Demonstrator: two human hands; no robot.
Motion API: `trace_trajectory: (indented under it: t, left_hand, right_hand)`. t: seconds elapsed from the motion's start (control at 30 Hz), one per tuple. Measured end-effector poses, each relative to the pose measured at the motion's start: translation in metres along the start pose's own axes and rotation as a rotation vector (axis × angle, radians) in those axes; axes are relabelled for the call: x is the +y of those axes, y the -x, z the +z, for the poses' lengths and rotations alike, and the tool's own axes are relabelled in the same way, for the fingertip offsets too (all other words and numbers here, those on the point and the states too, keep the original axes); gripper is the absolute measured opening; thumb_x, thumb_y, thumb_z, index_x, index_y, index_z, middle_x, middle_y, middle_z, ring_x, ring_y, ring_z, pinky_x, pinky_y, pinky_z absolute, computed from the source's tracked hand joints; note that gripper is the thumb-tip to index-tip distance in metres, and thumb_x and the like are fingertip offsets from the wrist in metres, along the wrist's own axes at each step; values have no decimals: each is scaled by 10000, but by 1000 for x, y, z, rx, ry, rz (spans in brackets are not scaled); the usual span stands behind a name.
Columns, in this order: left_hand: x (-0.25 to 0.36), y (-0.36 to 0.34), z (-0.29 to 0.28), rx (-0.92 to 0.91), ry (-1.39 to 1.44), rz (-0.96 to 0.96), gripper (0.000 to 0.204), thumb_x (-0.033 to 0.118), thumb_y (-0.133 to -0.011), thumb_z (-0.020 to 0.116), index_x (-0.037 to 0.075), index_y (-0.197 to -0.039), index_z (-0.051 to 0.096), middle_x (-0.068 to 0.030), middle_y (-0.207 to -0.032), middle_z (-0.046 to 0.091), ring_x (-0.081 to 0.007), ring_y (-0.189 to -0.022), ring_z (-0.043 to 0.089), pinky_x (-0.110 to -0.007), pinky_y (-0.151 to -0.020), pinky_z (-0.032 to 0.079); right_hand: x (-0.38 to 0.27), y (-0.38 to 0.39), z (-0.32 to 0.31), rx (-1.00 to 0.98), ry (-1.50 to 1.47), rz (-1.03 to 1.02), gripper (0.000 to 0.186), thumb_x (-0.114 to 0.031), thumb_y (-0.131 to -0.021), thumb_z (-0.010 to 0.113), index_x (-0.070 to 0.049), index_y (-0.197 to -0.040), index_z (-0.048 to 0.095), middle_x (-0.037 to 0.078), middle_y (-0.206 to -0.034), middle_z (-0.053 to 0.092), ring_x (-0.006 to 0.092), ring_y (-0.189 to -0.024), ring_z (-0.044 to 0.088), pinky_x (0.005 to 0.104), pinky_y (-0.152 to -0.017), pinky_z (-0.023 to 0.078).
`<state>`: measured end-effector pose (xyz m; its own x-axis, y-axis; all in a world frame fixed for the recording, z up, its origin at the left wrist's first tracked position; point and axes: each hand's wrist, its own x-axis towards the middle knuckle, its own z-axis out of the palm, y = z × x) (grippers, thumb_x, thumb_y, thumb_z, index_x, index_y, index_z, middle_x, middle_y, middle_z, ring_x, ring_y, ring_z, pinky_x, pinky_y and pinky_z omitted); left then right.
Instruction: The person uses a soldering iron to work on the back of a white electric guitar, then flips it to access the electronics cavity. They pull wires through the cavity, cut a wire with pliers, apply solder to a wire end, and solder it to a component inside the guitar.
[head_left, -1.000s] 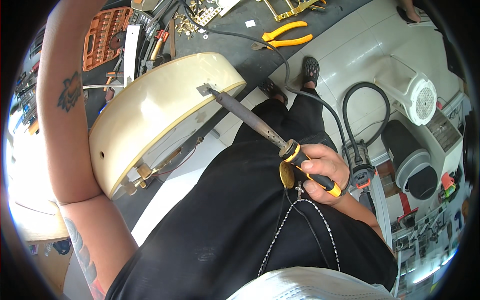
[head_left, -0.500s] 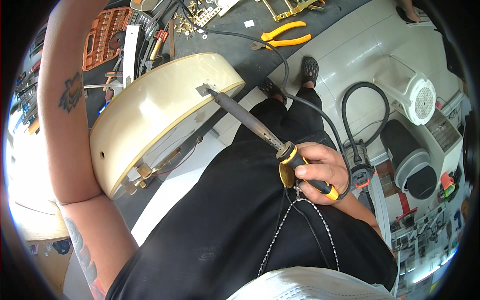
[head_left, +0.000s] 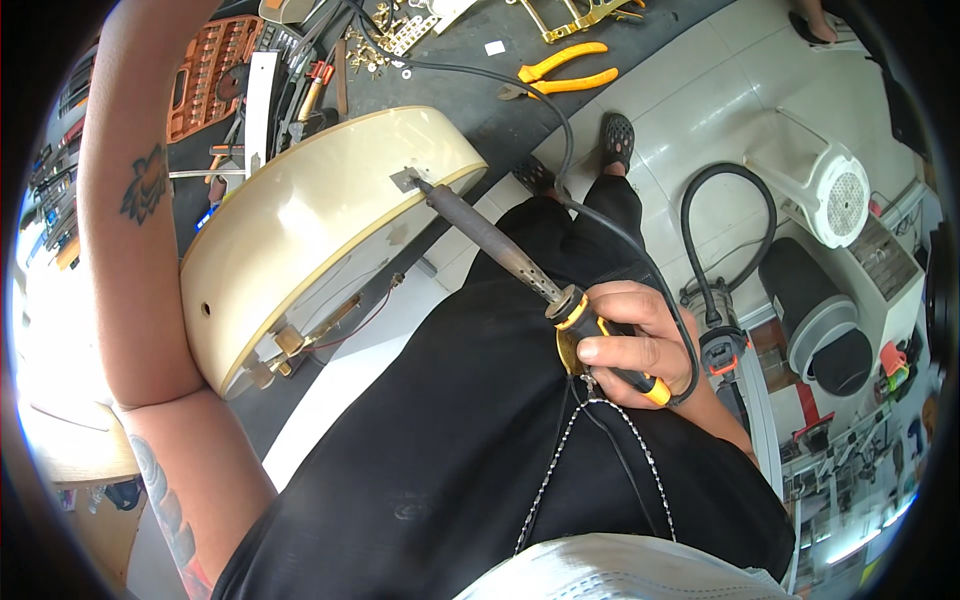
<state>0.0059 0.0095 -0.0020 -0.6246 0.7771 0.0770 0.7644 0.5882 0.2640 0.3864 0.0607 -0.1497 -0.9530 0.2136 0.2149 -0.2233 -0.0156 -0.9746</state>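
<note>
My right hand [head_left: 645,345] is wrapped round the black and yellow handle of a soldering iron [head_left: 480,232]. Its tip rests at a small grey metal patch on the side of a cream, curved body [head_left: 300,215] that looks like a guitar's. A round hole shows at the body's left end. Gold metal parts [head_left: 285,352] and a thin red wire hang by its lower edge. My left arm [head_left: 130,300] runs up along the body's left side, and its hand lies beyond the top edge.
Orange-handled cutting pliers [head_left: 570,72], gold hardware [head_left: 580,18] and an orange tool case [head_left: 212,75] lie on the dark bench [head_left: 470,105]. The iron's black cord [head_left: 640,228] loops past my right hand. A white stool [head_left: 835,190] stands on the tiled floor at right.
My right hand and the iron's handle have shifted slightly left, with the fingers a little changed on the grip. The tip stays at the metal patch.
</note>
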Motion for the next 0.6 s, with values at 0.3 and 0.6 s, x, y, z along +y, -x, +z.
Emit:
trace_trajectory:
  t: [0.3, 0.6]
  left_hand:
    - [-12, -1, 4, 34, 29, -14, 367, 187, -990, 708, -68, -1245, 780, -136, -982, 825, -159, -847, 777, -287, -756, 606]
    - [-6, 0, 1, 16, 14, -14, 371, 191, -986, 705, -63, -1244, 786, -127, -969, 826, -153, -831, 773, -288, -723, 600]
  right_hand:
    - [8, 15, 2, 27, -163, 112, 508, -79, -804, 833, -125, -1301, 742, 177, -1243, 730, 384, -1030, 765, 410, -840, 633]
    - [8, 23, 7, 71, -226, 152, 448, -129, -887, 791, -74, -1326, 724, 206, -1274, 730, 356, -1060, 748, 413, -907, 600]
